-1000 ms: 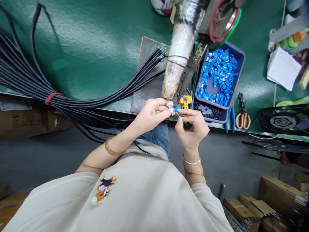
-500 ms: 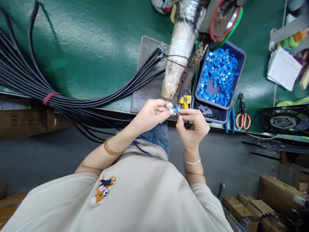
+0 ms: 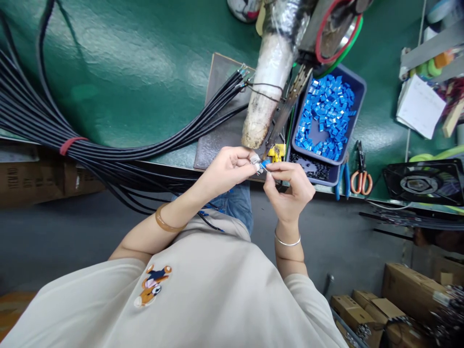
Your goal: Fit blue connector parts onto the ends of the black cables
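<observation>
Left hand (image 3: pixel 234 166) pinched on small pale piece (image 3: pixel 255 159); right hand (image 3: pixel 289 186) pinches thin pale strand (image 3: pixel 266 168). Upper bin (image 3: pixel 359 92): blue pieces (image 3: pixel 331 108); lower tray (image 3: pixel 336 177): black bits (image 3: pixel 314 169).

Left hand (image 3: pixel 232 166) grips a whitish piece (image 3: pixel 254 159), right hand (image 3: pixel 290 187) a pin (image 3: pixel 265 168), a blue piece (image 3: pixel 266 163) between; a tray (image 3: pixel 358 94) sits beyond the right.

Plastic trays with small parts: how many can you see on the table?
2. One tray holds blue pieces; the other tray, partly covered by it, holds black pieces. Others may be hidden.
</observation>
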A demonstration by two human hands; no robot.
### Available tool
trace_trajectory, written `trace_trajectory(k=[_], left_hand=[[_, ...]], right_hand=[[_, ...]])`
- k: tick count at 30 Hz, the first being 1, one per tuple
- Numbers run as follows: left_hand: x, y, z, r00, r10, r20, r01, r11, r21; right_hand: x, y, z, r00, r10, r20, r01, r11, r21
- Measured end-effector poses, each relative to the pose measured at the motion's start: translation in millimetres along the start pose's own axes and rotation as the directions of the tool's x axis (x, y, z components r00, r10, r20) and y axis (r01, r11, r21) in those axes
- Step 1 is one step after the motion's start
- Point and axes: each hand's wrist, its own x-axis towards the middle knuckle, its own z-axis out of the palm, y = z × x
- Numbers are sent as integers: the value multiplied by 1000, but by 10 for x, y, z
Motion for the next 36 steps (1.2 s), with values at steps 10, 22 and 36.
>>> trace_trajectory(k=[10, 22, 36], left_hand=[[-1, 45, 14, 1000, 18, -4, -18, 1000, -21], [-12, 7, -22, 999, -35, 35, 34, 999, 10], [-32, 40, -21, 999, 0, 50, -2, 999, 40]], right_hand=[[25, -33, -9, 1000, 5, -6, -6, 1000, -29], [-17, -3, 7, 1000, -2, 4, 2, 1000, -22], [-12, -40, -5, 1000, -26, 8, 26, 998, -63]])
